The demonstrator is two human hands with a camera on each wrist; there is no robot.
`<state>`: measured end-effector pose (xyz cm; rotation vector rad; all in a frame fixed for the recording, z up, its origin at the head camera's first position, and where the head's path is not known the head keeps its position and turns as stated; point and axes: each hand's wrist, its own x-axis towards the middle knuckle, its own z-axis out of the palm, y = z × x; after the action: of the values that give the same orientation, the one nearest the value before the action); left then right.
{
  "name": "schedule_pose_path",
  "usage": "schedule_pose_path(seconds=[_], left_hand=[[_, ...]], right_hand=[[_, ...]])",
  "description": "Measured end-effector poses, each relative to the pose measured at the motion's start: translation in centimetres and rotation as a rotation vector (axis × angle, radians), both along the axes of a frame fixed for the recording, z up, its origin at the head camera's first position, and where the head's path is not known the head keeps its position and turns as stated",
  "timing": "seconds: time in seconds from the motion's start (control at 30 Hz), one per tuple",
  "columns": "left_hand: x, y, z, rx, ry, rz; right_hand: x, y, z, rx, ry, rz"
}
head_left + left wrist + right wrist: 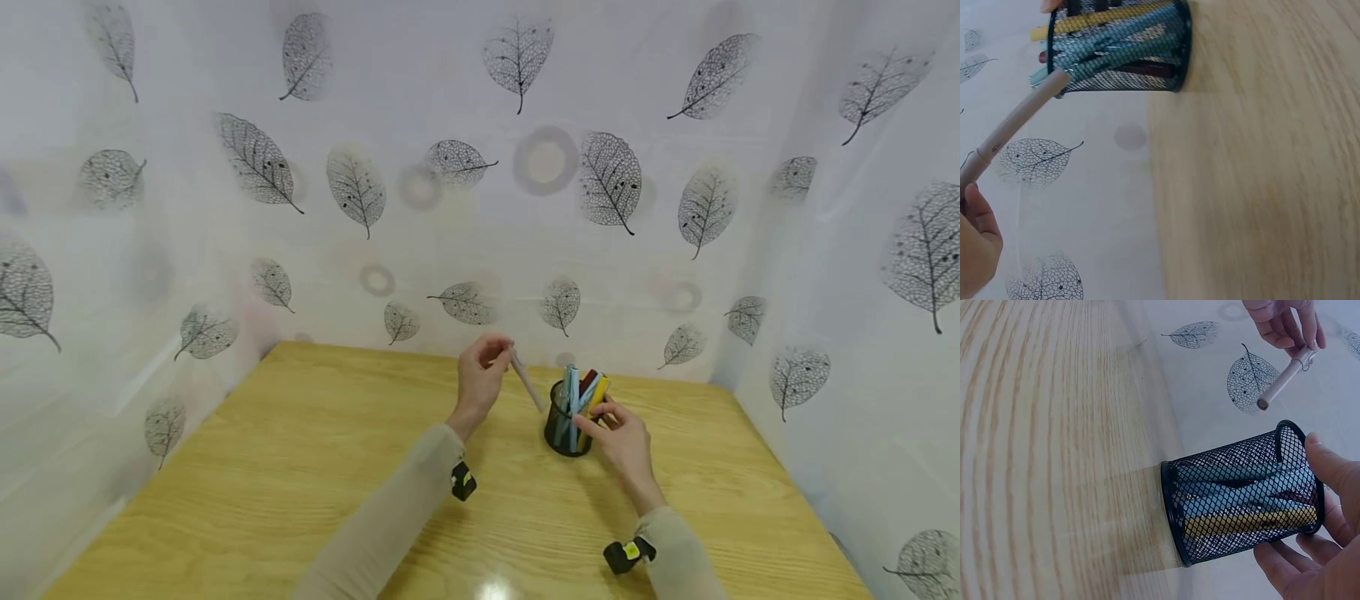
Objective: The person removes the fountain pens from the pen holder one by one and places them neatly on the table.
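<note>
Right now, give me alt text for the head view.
A person's left hand holds a pale pen beside a mesh cup of pens; the right hand holds the cup. Behind the wooden table hangs a white leaf-print curtain.

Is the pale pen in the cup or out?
Out: the left hand holds the pale pen, its lower end clear of the mesh cup.

Looking through my head view, I see a plain, pale-beige long cloth sleeve (390,512) left of and nearer than the black wire-mesh cylindrical cup (564,440), and a matching right sleeve (677,546) nearer and rightward of it. Each wrist wears a boxy black unit (620,559) marked yellow-green (632,551).
</note>
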<state>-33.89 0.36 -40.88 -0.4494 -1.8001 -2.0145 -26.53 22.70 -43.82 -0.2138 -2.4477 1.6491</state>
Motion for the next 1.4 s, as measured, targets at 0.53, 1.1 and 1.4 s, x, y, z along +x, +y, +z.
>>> schedule_pose_path(seconds=[0.53,1.1,1.4], left_hand=[[-0.9,-1.4,-2.5,-0.156,-0.076,0.017],[-1.9,-1.9,-4.0,-0.268,-0.188,-0.041],[-2.5,-2.0,-4.6,-0.307,-0.364,-0.220]], right_hand=[[-0.1,0.2,-0.2,-0.020,0.005,0.004],[-0.3,0.2,-0.5,-0.004,0.007,0.000],[-0.3,0.2,-0.6,-0.023,0.011,0.002]])
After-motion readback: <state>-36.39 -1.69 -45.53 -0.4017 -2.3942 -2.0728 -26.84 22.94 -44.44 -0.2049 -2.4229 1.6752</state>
